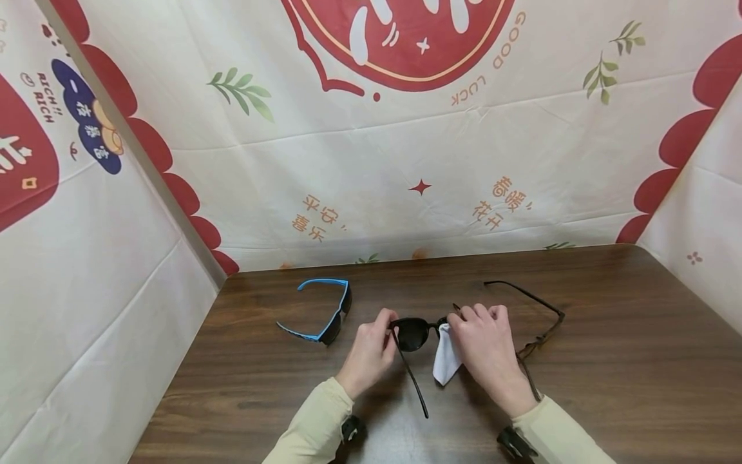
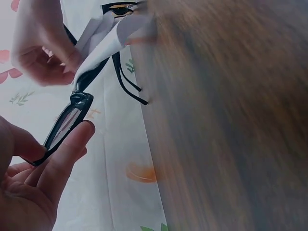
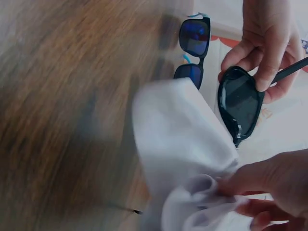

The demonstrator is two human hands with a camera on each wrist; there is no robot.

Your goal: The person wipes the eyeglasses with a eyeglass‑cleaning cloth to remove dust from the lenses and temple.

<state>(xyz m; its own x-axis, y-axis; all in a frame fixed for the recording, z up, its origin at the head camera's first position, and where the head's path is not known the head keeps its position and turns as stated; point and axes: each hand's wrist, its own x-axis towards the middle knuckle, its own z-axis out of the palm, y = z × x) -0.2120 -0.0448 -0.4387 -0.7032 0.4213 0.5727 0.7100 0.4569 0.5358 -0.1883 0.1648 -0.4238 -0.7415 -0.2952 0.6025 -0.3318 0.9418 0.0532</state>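
Black sunglasses are held above the table between both hands. My left hand pinches them at the outer rim of one dark lens, thumb on one face and fingers on the other, as the left wrist view shows. One temple hangs down toward me, unfolded. With thumb and fingers, my right hand grips a white cloth folded over the other lens, which the cloth and hand mostly hide in the head view. A loose flap of cloth droops below the frame.
Blue-framed sunglasses with dark lenses lie to the left with temples spread. Thin black-framed glasses lie on the right, partly behind my right forearm. The brown wooden table ends at a printed white cloth backdrop.
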